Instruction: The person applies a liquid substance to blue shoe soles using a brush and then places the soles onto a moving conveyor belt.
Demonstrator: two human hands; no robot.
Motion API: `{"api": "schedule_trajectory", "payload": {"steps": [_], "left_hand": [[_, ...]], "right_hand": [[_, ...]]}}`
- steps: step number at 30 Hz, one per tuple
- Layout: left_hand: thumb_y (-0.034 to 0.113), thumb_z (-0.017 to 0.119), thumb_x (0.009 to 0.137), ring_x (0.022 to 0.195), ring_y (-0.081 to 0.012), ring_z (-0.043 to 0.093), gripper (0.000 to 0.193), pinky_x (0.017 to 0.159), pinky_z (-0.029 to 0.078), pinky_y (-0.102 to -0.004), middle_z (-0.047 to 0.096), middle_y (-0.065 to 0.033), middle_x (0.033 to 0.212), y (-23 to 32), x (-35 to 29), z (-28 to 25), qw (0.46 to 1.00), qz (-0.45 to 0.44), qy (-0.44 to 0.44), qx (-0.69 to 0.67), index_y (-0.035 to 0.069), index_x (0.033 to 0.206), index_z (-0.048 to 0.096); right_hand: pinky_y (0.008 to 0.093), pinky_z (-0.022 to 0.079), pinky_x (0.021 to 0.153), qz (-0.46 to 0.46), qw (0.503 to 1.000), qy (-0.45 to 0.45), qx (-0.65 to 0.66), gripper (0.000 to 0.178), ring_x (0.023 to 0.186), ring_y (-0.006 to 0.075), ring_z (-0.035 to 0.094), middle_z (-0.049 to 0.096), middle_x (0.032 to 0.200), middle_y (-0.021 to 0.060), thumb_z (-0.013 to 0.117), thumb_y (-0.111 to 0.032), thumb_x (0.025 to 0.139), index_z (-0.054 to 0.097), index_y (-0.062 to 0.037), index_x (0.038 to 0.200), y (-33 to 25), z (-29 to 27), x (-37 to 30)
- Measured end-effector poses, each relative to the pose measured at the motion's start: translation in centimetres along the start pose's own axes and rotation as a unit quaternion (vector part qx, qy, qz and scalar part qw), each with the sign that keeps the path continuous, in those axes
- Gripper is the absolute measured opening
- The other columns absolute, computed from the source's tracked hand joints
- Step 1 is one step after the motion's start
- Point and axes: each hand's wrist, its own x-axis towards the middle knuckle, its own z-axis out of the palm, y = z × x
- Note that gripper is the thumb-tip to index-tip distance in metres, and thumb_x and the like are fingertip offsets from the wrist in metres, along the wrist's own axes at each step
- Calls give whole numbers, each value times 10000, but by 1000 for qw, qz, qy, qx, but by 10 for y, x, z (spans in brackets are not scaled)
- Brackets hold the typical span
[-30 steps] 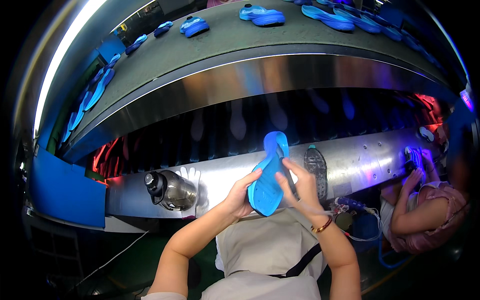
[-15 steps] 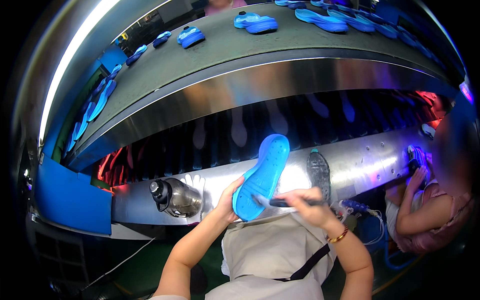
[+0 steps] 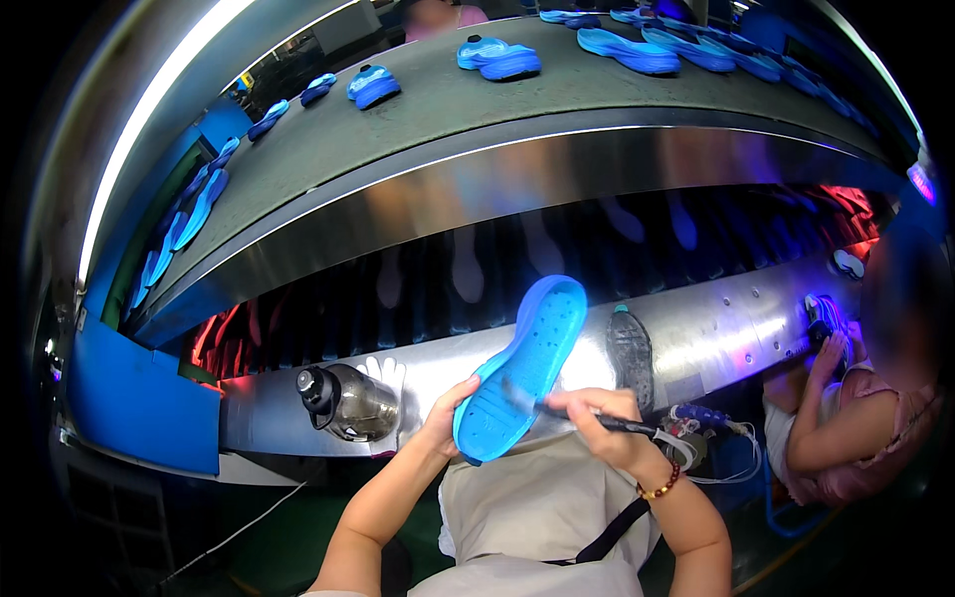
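My left hand (image 3: 444,416) grips a bright blue shoe sole (image 3: 545,333) by its lower left edge, fingers hidden behind it. The sole is tilted, its dotted inner face toward me. My right hand (image 3: 609,426) is closed around the black handle of a brush (image 3: 542,408). The bristles, smeared by motion, touch or hover just over the sole's lower half. Behind my right hand, a dark shoe sole (image 3: 629,348) with a teal tip lies on the metal ledge (image 3: 686,353).
A dark flask (image 3: 348,402) and a white glove (image 3: 386,374) are on the ledge at left. Beyond runs a green conveyor belt (image 3: 428,114) with several blue soles. Below it is a dark slot with red glow. A co-worker (image 3: 856,418) handles a shoe at right; cables (image 3: 731,448) hang nearby.
The blue sole has shifted slightly and turned its face more toward me. The brush has moved a little up along it, its handle now sloping down to the right.
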Motion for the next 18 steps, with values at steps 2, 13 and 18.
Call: {"api": "schedule_trajectory", "payload": {"steps": [2, 13, 18], "left_hand": [[401, 475, 837, 1059, -320, 509, 647, 881, 425, -464, 453, -198, 1219, 3, -13, 1, 999, 30, -12, -14, 30, 1324, 265], [403, 235, 884, 1071, -434, 467, 597, 786, 437, -593, 407, -226, 1252, 191, -101, 51, 895, 418, -101, 119, 21, 1343, 223], [605, 166, 843, 1280, -318, 250, 749, 1012, 220, -554, 269, -160, 1373, 314, -103, -9, 763, 589, -65, -258, 66, 1363, 164]], "right_hand": [[286, 483, 689, 63, 985, -97, 125, 238, 741, 201, 629, 656, 822, 136, 484, -127, 823, 637, 54, 851, -10, -4, -3], [248, 528, 589, 161, 954, 140, 210, 210, 927, 202, 559, 526, 1063, 180, 520, -164, 862, 420, -42, 1000, 31, -37, -55], [252, 522, 643, 176, 944, 185, 209, 94, 885, 162, 556, 508, 1118, 177, 500, -64, 846, 467, -41, 930, 34, -20, -42]]}}
